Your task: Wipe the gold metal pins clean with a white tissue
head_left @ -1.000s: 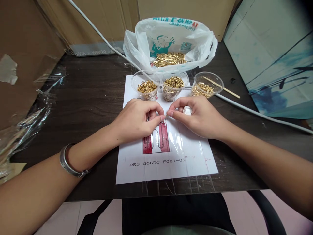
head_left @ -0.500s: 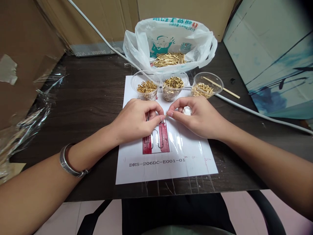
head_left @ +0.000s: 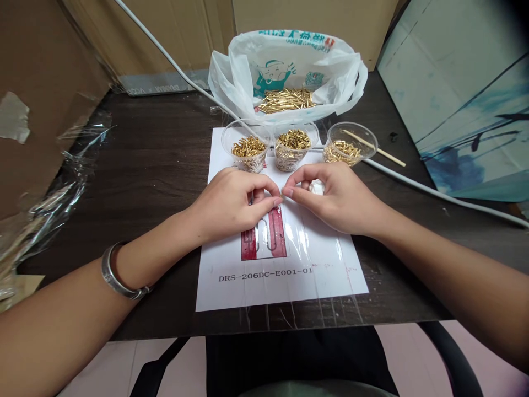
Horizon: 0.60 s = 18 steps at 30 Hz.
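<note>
My left hand (head_left: 237,201) is closed in a pinch of thumb and forefinger above the printed sheet (head_left: 223,253). Its fingertips meet those of my right hand (head_left: 333,196), which is pinched too. Whatever sits between the fingertips is too small to name. A crumpled white lump (head_left: 317,187) shows at the curled fingers of my right hand; whether they grip it I cannot tell. Just beyond my hands are the left clear cup (head_left: 247,162), the middle cup (head_left: 289,161) and the right cup (head_left: 374,132), all with small gold-coloured metal pieces inside.
Behind the cups stands a white plastic bag (head_left: 231,82) with longer gold pins (head_left: 287,100) in it. A thin wooden stick (head_left: 392,157) leans out of the right cup. A white cable (head_left: 446,198) crosses the dark table (head_left: 152,165). Cardboard (head_left: 157,38) walls the back.
My left hand has shifted slightly to the right, bringing its fingertips closer against those of my right hand. My right hand has hardly moved.
</note>
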Motion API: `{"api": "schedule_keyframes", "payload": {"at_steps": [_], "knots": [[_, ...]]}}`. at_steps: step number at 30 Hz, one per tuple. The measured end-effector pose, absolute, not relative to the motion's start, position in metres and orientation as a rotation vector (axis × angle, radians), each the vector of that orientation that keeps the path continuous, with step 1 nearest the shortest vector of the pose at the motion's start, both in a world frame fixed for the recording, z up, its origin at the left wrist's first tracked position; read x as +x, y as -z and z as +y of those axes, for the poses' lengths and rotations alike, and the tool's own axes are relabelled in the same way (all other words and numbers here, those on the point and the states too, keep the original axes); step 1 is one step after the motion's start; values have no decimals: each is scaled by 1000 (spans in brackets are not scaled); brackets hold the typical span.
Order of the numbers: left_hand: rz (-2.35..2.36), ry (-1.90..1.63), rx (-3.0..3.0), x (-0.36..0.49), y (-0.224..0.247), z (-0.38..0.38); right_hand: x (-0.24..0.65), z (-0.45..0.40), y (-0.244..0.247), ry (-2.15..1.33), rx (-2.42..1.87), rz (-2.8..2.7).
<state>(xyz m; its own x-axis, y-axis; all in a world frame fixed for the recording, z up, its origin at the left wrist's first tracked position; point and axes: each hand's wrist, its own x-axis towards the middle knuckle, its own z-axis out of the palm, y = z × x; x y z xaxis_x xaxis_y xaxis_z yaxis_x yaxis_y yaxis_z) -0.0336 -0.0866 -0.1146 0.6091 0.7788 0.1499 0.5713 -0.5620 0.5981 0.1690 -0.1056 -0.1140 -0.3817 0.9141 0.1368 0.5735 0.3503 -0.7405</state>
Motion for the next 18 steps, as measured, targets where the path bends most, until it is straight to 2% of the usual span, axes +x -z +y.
{"api": "schedule_keyframes", "payload": {"at_steps": [18], "knots": [[1047, -499, 2404, -34, 115, -87, 168, -106, 111, -801, -1285, -2137]]}}
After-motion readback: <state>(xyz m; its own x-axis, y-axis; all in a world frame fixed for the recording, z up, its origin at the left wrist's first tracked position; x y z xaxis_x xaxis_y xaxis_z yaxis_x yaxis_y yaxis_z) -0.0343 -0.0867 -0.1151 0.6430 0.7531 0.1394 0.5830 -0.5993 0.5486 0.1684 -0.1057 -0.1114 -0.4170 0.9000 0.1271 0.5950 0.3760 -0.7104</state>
